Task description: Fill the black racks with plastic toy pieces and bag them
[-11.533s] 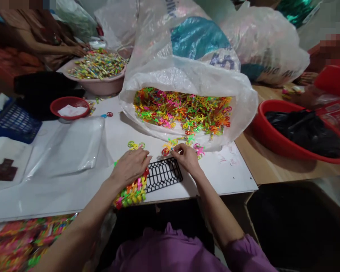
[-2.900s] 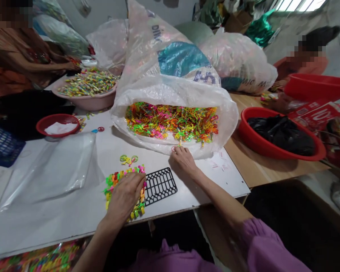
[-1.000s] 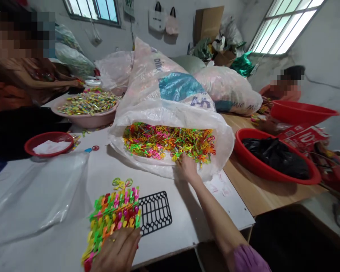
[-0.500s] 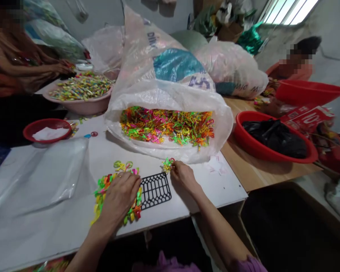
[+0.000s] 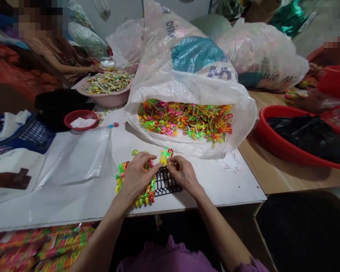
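1. Head view: the right hand (image 5: 184,175) has its thumb and forefinger drawn together and looks to be pinching a small bright piece (image 5: 163,158) of yellow and green plastic, a red ring at its far side.
2. The left hand (image 5: 138,173) holds its thumb and forefinger tips apart, with the thumb tip at or almost at the bright piece; whether it bears any of the weight, I cannot tell. Its other fingers lie over packed coloured pieces (image 5: 144,199).
3. The black grid (image 5: 162,189) lies below and between the fingertips, its bare bars showing to the right of the packed part.
4. For this step, a light pinch near the tips seems best, so the bars stay visible under the piece. The left palm is well placed to steady the packed rows; pressing hard there could tilt them.
5. The table's near edge (image 5: 229,204) runs below both wrists, and the packed part reaches close to it on the left hand's side, so sliding the grid towards the body looks risky.
6. Beyond the fingertips, the sack (image 5: 184,85) limits forward reach, its lip near the bright piece. A loose ring-shaped piece (image 5: 135,152) sits just past the left knuckles.
7. White tabletop (image 5: 215,185) extends right of the right fingers, giving that wrist the easier side for turning.
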{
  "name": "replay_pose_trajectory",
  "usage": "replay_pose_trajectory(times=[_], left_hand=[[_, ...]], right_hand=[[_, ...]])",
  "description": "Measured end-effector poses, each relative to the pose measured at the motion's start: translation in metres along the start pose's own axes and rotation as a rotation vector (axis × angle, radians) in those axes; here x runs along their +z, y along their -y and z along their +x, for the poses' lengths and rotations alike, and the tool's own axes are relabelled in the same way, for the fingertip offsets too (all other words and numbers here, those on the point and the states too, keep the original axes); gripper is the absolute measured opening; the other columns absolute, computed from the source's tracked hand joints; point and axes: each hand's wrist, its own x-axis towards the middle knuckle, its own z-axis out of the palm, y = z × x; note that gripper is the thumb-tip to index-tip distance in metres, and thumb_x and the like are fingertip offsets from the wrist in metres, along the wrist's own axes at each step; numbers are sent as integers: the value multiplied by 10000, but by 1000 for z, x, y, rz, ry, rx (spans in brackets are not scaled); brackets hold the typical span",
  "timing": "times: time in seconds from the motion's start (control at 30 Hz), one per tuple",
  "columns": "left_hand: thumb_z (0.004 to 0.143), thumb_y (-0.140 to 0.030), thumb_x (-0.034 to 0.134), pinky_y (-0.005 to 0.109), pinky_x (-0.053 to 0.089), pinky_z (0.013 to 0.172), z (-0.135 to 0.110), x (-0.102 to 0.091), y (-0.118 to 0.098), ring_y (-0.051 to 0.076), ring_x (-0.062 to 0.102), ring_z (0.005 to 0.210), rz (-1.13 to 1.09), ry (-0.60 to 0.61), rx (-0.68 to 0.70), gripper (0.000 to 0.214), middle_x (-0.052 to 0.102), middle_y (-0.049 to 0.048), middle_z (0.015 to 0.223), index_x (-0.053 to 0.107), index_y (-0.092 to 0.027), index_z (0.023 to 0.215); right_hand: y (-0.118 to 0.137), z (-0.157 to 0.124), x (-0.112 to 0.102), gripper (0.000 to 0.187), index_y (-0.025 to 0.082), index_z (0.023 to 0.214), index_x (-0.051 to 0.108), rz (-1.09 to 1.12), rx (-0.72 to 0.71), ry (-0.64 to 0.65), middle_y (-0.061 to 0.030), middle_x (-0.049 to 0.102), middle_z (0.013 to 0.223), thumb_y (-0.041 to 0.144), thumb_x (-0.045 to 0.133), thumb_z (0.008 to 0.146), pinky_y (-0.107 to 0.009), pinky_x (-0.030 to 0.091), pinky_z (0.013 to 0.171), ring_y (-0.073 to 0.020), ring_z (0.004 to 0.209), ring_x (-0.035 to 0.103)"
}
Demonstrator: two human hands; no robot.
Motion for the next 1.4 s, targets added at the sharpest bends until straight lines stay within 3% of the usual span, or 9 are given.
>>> replay_pose_trajectory(times=[0.17, 0.37, 0.6, 0.8, 0.97, 1.07, 1.2, 1.3, 1.4], left_hand=[[797, -369, 575, 284, 440, 669, -1, 0, -18, 142, 572, 702, -41, -29, -63, 193, 613, 3, 734, 605, -185, 748], [813, -352, 543, 302, 472, 758, -8, -19, -2, 165, 604, 824, 31, -98, -50, 193, 648, 34, 865, 624, -182, 856], [857, -187, 451, 348, 446, 833, -14, 0, 16, 188, 571, 918, 183, 257, 127, 184, 634, 51, 919, 600, -189, 965], [831, -265, 535, 339, 471, 800, -17, 8, 21, 197, 582, 894, 166, 171, 147, 244, 637, 59, 942, 566, -175, 1056], [880, -214, 443, 344, 469, 761, -16, 15, 24, 188, 579, 812, 227, 150, 147, 160, 621, 32, 806, 600, -195, 858], [880, -180, 428, 341, 469, 754, -18, 17, 25, 185, 580, 791, 260, 100, 154, 177, 609, 22, 775, 590, -205, 813], [880, -177, 425, 318, 465, 708, -28, 18, 32, 176, 579, 745, 251, 13, 185, 179, 596, 10, 738, 573, -219, 790], [904, -168, 370, 309, 448, 771, -39, 21, 41, 159, 577, 763, 212, -76, 219, 213, 596, 9, 757, 567, -219, 842], [916, -154, 324, 306, 429, 823, -45, 23, 47, 151, 577, 796, 198, -113, 257, 249, 602, 9, 781, 564, -219, 888]], right_hand=[[12, -2, 2, 217, 173, 932, 618, -8, -38, -27, -5, 616, 750, 312, 559, 777, -213, 392, 566, -104, 585, 515], [0, -8, 16, 111, 175, 819, 589, 1, 13, 57, 19, 580, 671, 207, 521, 737, -207, 363, 558, -107, 585, 498], [-18, -8, 55, 132, 169, 842, 554, 97, 54, 106, -9, 600, 761, 150, 468, 745, -227, 394, 620, -135, 677, 534], [-18, -3, 61, 173, 165, 915, 521, -194, -119, 162, -56, 565, 874, 106, 441, 774, -266, 413, 703, -167, 783, 526], [-14, 1, 67, 193, 155, 933, 525, -349, -187, 230, -75, 556, 901, 94, 406, 794, -271, 411, 690, -167, 763, 522], [-17, 7, 61, 117, 151, 865, 553, -291, -188, 266, -49, 570, 842, 140, 456, 800, -248, 402, 651, -153, 730, 525], [-20, 42, 30, 102, 162, 838, 610, -97, -162, 520, 9, 604, 720, 175, 522, 790, -206, 389, 585, -120, 646, 539], [-4, 100, 11, 204, 151, 971, 610, -253, -177, 235, -36, 631, 851, 143, 519, 789, -236, 407, 669, -144, 741, 560], [20, 162, 15, 334, 163, 1111, 559, -553, -269, -41, -96, 581, 1064, 86, 473, 798, -276, 388, 765, -191, 942, 525]])
